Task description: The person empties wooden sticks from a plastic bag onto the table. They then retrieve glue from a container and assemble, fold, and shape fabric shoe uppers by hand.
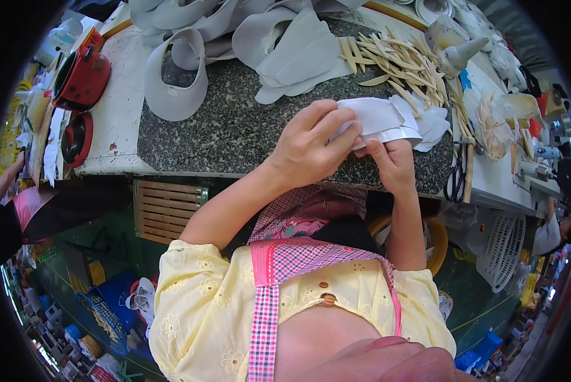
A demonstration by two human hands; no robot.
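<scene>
My left hand [314,141] and my right hand [395,164] are closed on a pale grey, curved shoe-upper piece [376,114] above the front of a dark granite slab [228,137]. Its right side shows a glossy white band and a folded edge. The left fingers press along its near left side. From below, the right thumb and fingers pinch its near edge; part of that grip is hidden. White thin pieces [433,127] lie just right of it. Beyond it are a stack of flat grey pieces [304,54] and a pile of beige curved strips [403,60].
Several grey shoe uppers [177,105] lie along the back. At left stand a red pot [81,76] and a red-rimmed lid [77,139]. Black scissors [455,181] rest at the slab's right edge. A wooden slatted crate [167,210] is under the table; another person's arm [8,181] shows far left.
</scene>
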